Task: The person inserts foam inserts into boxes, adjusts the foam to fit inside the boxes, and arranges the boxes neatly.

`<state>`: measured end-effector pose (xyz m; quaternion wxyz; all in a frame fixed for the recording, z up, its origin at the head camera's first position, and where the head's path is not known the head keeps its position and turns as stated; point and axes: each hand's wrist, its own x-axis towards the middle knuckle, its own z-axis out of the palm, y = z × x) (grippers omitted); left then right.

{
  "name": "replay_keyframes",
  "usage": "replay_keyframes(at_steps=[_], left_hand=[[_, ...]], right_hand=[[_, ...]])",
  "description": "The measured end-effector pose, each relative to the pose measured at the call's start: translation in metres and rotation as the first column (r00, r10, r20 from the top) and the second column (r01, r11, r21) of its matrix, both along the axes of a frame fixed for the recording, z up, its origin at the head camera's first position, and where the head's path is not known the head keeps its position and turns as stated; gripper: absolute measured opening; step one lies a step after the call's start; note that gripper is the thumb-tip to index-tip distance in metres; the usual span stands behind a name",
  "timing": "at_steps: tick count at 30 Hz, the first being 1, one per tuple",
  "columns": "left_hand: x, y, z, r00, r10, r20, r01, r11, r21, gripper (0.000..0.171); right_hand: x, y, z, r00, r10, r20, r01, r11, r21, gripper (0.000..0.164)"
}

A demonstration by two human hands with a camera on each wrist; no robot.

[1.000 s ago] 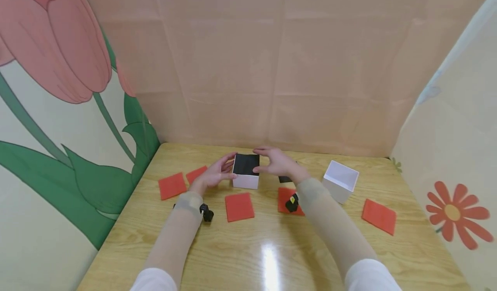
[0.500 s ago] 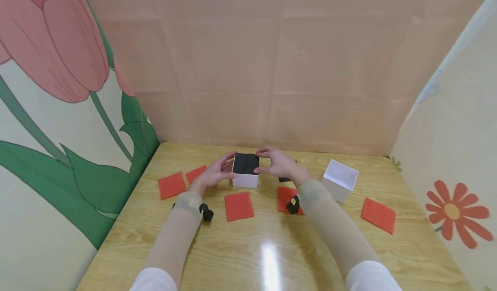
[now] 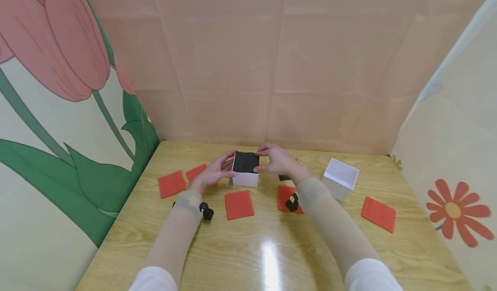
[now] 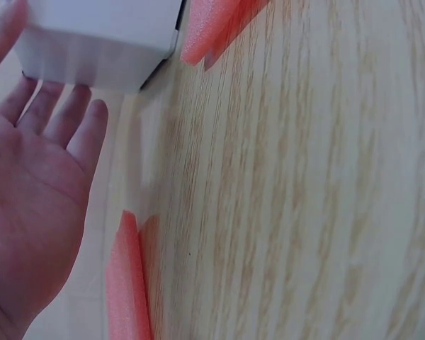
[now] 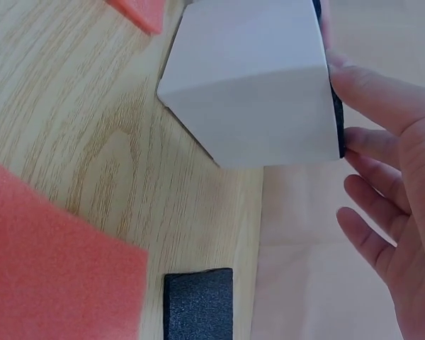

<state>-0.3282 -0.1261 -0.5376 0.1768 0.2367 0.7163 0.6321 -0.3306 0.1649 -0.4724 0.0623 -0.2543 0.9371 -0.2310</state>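
A white box (image 3: 245, 179) stands near the table's back edge, with a black foam square (image 3: 246, 162) over its opening. My left hand (image 3: 212, 173) is at the box's left side, fingers nearly straight and thumb at the front corner. In the left wrist view those fingers (image 4: 85, 127) reach the box's lower wall. On the other side, my right hand (image 3: 278, 161) has its thumb and index finger on the foam's right edge. In the right wrist view the foam shows as a thin dark strip at the rim, under the thumb (image 5: 375, 95); the other fingers are spread loosely.
Red foam squares lie around: one (image 3: 239, 204) before the box, one (image 3: 172, 184) at left, one (image 3: 379, 214) at far right, one (image 3: 285, 196) by the right wrist. An open white box (image 3: 341, 179) stands at right. Another black foam piece (image 5: 198, 304) lies behind the right wrist.
Hands, box and black foam stay almost in place. The foam lies a little flatter within the rim, and the whole head view has shifted slightly.
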Motion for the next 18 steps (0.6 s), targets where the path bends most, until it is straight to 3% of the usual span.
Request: replay_keyframes(at_steps=[18], left_hand=[[-0.003,0.0,-0.003,1.0,0.005,0.0,-0.005,0.999,-0.032,0.09]], right_hand=[[0.003,-0.012,0.009,0.999,-0.029,-0.025,0.032,0.994,0.104,0.065]])
